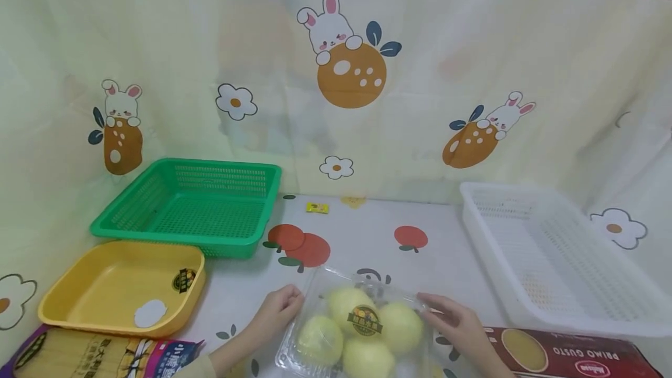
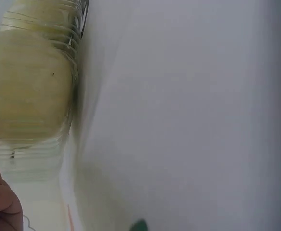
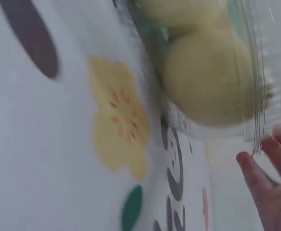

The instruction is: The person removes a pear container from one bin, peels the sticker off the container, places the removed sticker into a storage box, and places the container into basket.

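A clear plastic clamshell container [image 1: 328, 276] of several round, pale yellow-green fruits [image 1: 364, 357] is between both hands at the front of the table. Its lid carries a dark and gold label [image 1: 364, 321]. My left hand [image 1: 280, 308], fingers curled, grips the container's left edge near the far corner; only a few fingers [image 2: 1, 197] show in the left wrist view. On the other side my right hand [image 1: 454, 325] pinches the rim by the far right corner. The right wrist view shows its thumb and fingers [image 3: 256, 175] at that rim, with the fruit behind the clear wall.
A green basket [image 1: 265, 214] and a yellow tray [image 1: 112, 284] stand at the left, with a pasta pack [image 1: 73, 357] before them. At the right are a white basket [image 1: 499, 273] and a dark red box [image 1: 572, 354]. A small yellow packet [image 1: 317, 207] lies near the back.
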`<state>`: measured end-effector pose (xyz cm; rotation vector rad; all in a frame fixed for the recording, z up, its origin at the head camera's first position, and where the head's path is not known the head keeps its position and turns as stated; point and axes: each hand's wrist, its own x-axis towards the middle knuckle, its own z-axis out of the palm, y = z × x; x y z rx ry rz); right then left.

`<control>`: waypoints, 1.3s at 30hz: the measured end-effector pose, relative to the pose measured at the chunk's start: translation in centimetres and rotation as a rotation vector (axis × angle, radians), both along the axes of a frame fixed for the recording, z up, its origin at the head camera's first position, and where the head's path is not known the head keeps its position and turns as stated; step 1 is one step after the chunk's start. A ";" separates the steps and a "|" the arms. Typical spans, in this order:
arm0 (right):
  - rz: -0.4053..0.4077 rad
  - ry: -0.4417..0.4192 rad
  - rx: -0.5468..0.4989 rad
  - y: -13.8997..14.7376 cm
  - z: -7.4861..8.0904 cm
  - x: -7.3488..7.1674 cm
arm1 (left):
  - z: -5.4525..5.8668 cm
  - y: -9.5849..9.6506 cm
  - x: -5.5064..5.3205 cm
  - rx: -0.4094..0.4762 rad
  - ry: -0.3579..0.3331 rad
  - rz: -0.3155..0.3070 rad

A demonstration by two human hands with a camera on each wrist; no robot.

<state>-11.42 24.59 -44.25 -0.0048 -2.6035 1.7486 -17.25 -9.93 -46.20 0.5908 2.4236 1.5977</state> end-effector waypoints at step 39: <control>-0.243 0.190 0.187 -2.1 -2.8 0.7 | 0.3 -0.2 1.2 -0.009 -0.042 -0.019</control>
